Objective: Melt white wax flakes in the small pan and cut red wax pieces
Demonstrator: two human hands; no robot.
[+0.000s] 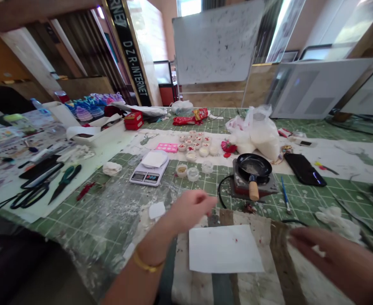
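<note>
A white sheet of paper [226,250] with a few tiny red specks lies on a striped cloth [202,288]. My left hand [194,209] hovers just beyond the sheet's upper left corner, its fingers curled together; whatever they hold, if anything, is too small to make out. To the right of the sheet is my right hand [326,250], blurred by motion, its finger shape smeared. Past my left hand stand a kitchen scale [146,176] with white material on its plate and several small round cups [191,148] with red bits on white.
A small black pan [254,165] with a wooden handle sits on a hot plate [237,190]. Around it are a phone [305,169], a blue brush [284,192] and a bag of white material [262,135]. Scissors [35,195] and green-handled pliers [65,182] lie at the left.
</note>
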